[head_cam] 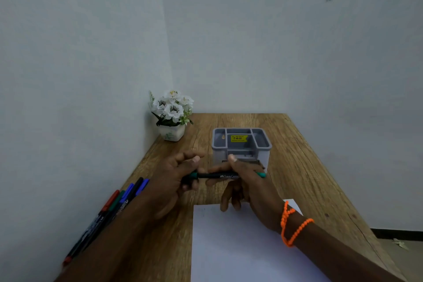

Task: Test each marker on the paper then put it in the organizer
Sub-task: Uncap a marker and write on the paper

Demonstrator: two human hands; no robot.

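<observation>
White paper (pixel 240 247) nearest, blank, under right wrist. Green marker (pixel 219 176) held level between left hand (pixel 174 174) (pinching cap end) and right hand (pixel 242 181), closed round barrel, near side of grey organizer (pixel 241 144). Pull cap straight off, no twisting; then tip down onto paper.

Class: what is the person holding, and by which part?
A green marker, held level: left hand at one end, right hand on the barrel.
</observation>
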